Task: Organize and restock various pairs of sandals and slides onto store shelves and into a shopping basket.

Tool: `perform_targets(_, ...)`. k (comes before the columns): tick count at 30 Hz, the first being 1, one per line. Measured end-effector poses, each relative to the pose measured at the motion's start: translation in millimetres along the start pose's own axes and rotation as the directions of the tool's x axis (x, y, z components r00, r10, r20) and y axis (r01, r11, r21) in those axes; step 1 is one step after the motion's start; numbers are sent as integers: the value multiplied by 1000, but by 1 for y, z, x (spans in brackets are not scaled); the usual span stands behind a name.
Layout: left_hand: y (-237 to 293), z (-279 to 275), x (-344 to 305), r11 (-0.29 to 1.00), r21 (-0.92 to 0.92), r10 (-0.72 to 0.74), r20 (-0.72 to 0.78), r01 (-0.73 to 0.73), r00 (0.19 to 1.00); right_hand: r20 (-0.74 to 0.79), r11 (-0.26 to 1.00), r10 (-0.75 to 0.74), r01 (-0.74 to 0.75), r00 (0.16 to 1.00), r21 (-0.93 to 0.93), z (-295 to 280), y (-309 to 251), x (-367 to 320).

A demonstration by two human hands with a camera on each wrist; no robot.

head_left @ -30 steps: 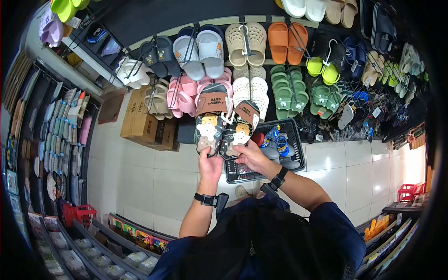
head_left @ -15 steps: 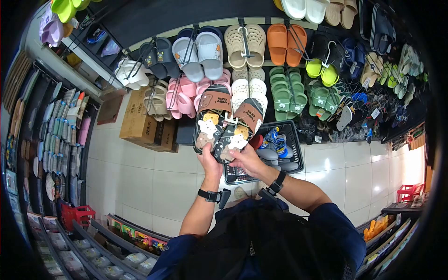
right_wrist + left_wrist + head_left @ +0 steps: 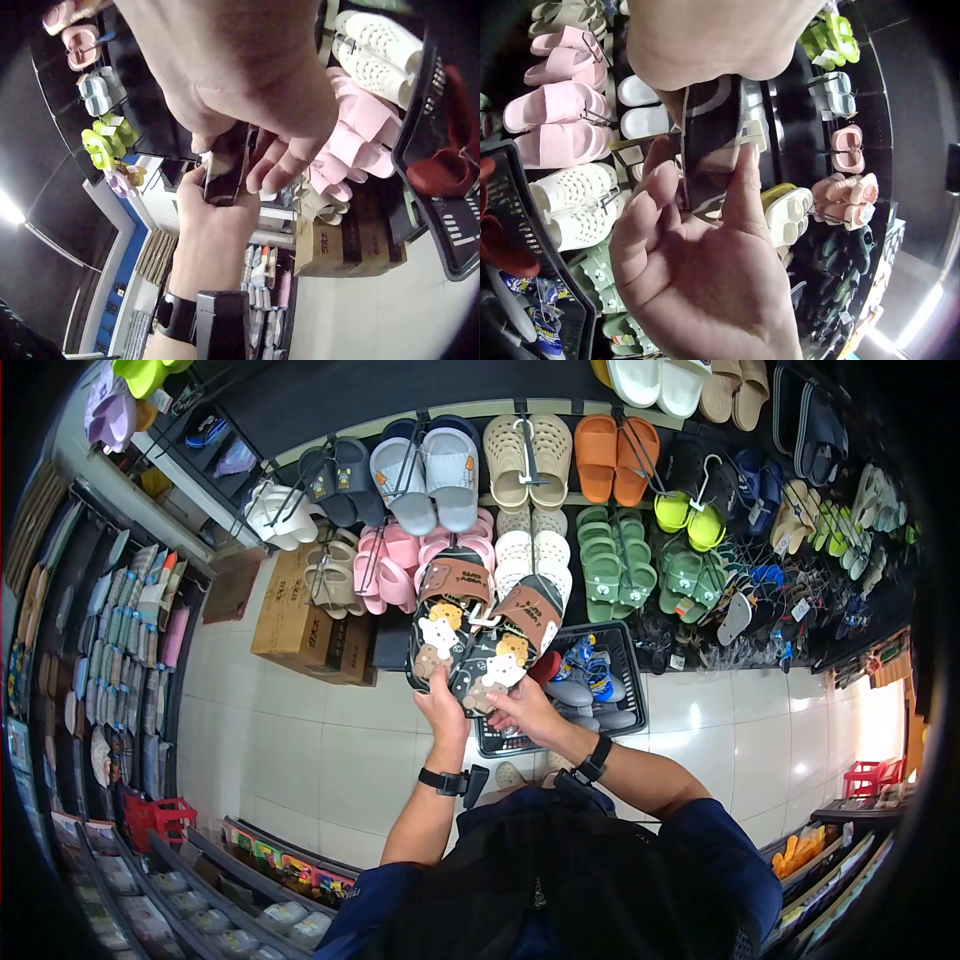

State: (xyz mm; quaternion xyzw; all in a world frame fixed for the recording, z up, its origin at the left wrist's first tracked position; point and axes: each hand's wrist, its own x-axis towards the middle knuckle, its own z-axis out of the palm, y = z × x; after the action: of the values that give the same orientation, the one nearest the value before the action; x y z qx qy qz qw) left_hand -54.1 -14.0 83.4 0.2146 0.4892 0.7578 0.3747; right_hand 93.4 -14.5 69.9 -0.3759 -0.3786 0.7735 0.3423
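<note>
A pair of black slide slippers (image 3: 437, 635) with brown straps and cartoon bears on the footbeds is held up in front of the person. A white connector joins the two straps. The left hand (image 3: 443, 712) grips the heel end of the left slipper, thumb on top. With its thumb over the footbed, the right hand (image 3: 530, 712) pinches the heel of the other slipper (image 3: 498, 665). Both wrist views show a slipper's edge (image 3: 712, 150) between the fingers and thumbs. Under the right slipper, a black basket (image 3: 641, 695) is partly hidden.
Shoes with blue-and-yellow parts (image 3: 597, 678) and grey soles lie in the basket. Ahead hang rows of footwear, including pink slides (image 3: 390, 560), cream clogs (image 3: 548, 450) and green slides (image 3: 610, 565). Cardboard boxes (image 3: 300, 625) stand on the floor at left, near a shelf of slippers (image 3: 125, 650).
Both slippers have come nearer the person and slightly left, looking larger. The right slipper's strap end has swung outward, widening the V between them. Both hands keep their hold.
</note>
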Motion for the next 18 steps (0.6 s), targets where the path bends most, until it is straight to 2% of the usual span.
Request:
perform_targets(2,0,-5,3,1000,15,2,-26,-2,1000,1,999,-1,1,1000,-38,0,-1,-1)
perform_targets(4,5,-8,8,998,-37,-48,-25,47,999,125,995,5,7,992,-98,1,-5,-2)
perform_targets(5,7,-10,10,995,-71,-76,-23,74,997,125,995,7,6,992,-101,-1,-4,-1)
perform_targets(7,9,-15,13,996,-64,-70,-21,69,997,240,978,44,7,970,-211,-9,-4,-1)
perform_targets(8,9,-17,15,997,-55,-63,-18,62,998,241,977,48,5,969,-215,-19,-8,0)
perform_targets(10,14,-26,18,995,-53,-83,-6,83,996,280,904,215,-82,936,-419,-49,-25,2)
perform_targets(12,15,-36,22,998,-7,-58,49,58,997,81,818,131,-61,988,-572,-93,-28,13)
perform_targets(14,22,-42,22,997,-5,-72,40,72,997,-130,784,-95,-6,987,-620,-117,-56,15)
perform_targets(16,27,-49,20,996,66,-63,76,58,995,-176,675,-376,139,910,-724,-129,-80,24)
perform_targets(18,28,-54,19,994,78,-90,102,82,991,-133,581,-544,258,828,-772,-115,-112,26)
